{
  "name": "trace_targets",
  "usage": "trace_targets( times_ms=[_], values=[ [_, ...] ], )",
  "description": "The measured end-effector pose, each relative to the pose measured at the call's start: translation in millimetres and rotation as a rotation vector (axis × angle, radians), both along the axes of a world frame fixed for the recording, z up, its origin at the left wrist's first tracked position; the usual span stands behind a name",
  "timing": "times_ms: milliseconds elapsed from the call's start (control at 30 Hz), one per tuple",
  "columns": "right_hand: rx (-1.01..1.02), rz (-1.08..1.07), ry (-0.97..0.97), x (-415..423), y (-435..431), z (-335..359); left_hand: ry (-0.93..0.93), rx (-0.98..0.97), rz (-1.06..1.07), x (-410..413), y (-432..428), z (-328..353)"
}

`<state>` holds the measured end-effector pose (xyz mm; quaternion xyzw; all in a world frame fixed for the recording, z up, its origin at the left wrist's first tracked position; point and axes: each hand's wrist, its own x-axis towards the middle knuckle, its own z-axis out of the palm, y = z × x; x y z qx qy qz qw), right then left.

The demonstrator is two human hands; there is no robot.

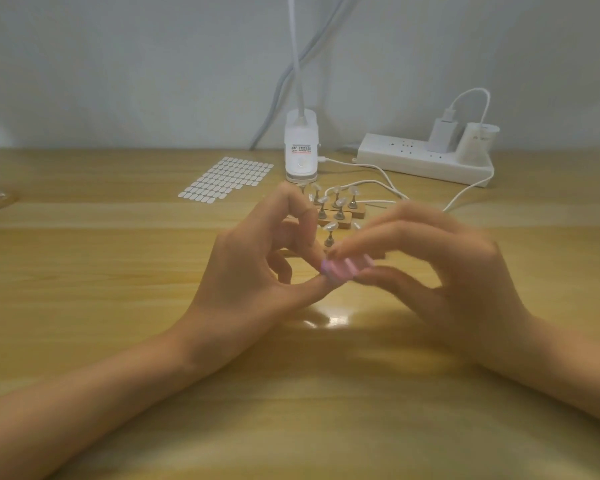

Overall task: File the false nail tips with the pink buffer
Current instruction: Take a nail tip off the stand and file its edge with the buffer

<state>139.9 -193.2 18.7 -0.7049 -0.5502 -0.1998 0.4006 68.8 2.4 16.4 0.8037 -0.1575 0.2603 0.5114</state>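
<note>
My right hand [440, 268] grips the small pink buffer [343, 266] between thumb and fingertips, and the hand is blurred. My left hand [257, 268] meets the buffer's left end with thumb and curled fingers; whether it pinches a nail tip there is too small to tell. Just behind my hands stand several clear false nail tips [330, 226] on metal pegs set in wooden holder blocks [343, 216].
A sheet of white adhesive tabs [226, 180] lies at the back left. A white clip lamp base [301, 147] stands behind the holders, its cable running to a white power strip [426, 159] with plugged adapters at the back right. The wooden table [118, 271] ends at a wall.
</note>
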Motion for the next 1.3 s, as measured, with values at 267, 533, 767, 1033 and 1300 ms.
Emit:
trace_targets(
  times_ms=[267,533,767,1033,1300],
  values=[
    [-0.026,0.037,-0.029,-1,1,-2,0.018,-0.005,-0.01,0,0,1],
    [-0.025,0.038,-0.031,-1,0,-2,0.019,-0.003,-0.008,-1,0,2],
    [-0.018,-0.037,-0.021,6,-3,-3,-0.004,0.046,-0.014,-1,-1,0],
    [-0.032,0.049,-0.085,1,-4,0,0.037,-0.034,-0.041,0,2,1],
    [-0.024,-0.013,-0.132,3,-5,-1,0.04,0.0,0.01,1,2,1]
  ],
)
